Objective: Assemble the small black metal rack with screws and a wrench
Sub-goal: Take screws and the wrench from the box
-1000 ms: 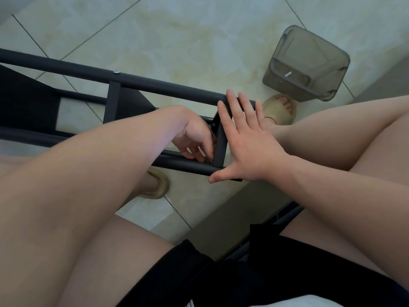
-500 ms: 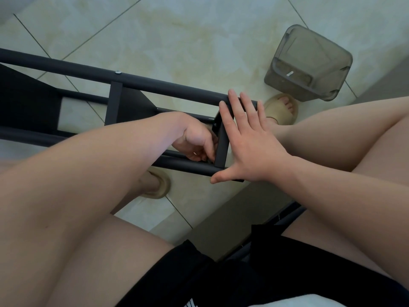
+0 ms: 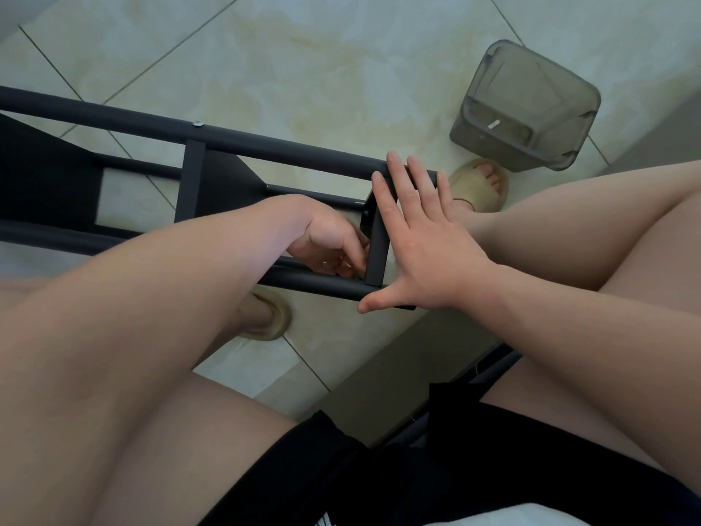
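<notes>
Nothing can be read; the only sign, a white mark [image 3: 325, 521] on the black shorts [image 3: 493, 461] well below the fingers of the right hand [image 3: 425, 252], is cut off.

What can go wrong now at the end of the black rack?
The right hand only presses flat against the end of the black rack, without a grip, so the rack may slide or tilt.
The left hand has curled fingers in the tight corner beside the end bar; they may get pinched, or a small part may drop to the tiled floor.
</notes>
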### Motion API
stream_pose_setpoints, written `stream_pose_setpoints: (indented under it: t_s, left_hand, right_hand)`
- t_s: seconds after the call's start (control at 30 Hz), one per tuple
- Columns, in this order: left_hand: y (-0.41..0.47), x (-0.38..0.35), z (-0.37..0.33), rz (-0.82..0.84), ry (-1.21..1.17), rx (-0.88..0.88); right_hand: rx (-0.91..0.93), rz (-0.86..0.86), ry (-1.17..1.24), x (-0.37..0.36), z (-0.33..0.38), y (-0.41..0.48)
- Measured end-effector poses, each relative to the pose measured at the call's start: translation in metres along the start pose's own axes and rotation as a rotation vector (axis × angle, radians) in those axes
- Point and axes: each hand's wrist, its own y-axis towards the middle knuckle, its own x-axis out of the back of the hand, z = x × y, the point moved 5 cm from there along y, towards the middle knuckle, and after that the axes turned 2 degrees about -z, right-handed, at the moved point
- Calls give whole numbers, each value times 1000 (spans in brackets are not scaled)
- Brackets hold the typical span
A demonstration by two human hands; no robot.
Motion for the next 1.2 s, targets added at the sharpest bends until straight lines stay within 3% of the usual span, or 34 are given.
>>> stream_pose_setpoints:
  t_s: [0.3, 1.2]
  left_hand:
    - [-3, 8, -19, -136, 214, 115]
    - [-7, 8, -15, -98, 182, 124]
  right_hand:
    - [-1, -10, -2, -1, 0, 2]
    - [2, -9, 5, 0, 1, 2]
